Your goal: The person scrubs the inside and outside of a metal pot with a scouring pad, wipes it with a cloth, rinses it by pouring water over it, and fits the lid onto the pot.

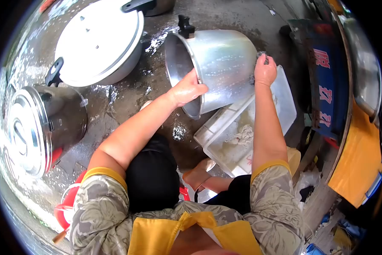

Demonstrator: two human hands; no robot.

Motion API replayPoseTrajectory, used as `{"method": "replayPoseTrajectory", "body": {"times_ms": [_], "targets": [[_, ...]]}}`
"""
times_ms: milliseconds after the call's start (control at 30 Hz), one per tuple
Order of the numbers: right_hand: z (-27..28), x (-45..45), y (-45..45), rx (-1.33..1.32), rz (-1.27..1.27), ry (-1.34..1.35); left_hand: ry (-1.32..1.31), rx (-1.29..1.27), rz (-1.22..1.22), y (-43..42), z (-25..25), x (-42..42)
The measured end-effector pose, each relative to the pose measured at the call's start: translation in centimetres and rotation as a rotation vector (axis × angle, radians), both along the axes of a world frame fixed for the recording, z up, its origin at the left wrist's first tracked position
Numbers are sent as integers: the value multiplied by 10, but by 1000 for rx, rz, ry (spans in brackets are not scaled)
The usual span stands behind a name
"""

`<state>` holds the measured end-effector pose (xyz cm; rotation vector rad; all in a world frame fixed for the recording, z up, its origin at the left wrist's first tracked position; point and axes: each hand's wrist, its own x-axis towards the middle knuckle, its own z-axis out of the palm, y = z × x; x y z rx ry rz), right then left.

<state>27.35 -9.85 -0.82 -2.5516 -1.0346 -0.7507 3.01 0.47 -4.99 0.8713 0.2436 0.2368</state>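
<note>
A large aluminium pot (225, 63) is tipped on its side, its mouth facing left and its outer wall wet with suds. My left hand (188, 89) is closed on the pot's rim, thumb outside along the wall. At the pot's base, my right hand (265, 72) is closed around a steel wool scourer (262, 55), mostly hidden by the fingers. A black handle fitting (185, 27) sticks up from the rim. Below the pot stands a white plastic tub (284, 100) of cloudy water, with a pale cloth (242, 135) in it.
On the wet floor (127, 102), a wide lidded pot (98, 42) stands at upper left and a tall lidded steel pot (63, 119) at left. A red bucket (67, 204) is beside my left arm. Along the right are a blue lettered panel (329, 85) and a yellow board (358, 157).
</note>
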Motion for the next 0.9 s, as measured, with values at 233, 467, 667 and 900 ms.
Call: {"method": "replayPoseTrajectory", "body": {"times_ms": [233,467,667,900], "targets": [[-5,-78,-3,96,419,0,33,-62,-36,-4,3,-2],[41,-104,40,-105,471,262,43,-79,-25,1,2,3],[42,23,62,-325,-102,490,87,-38,-13,-3,2,-3],[33,10,75,-390,-86,426,37,-31,-22,-3,-3,-4]]}}
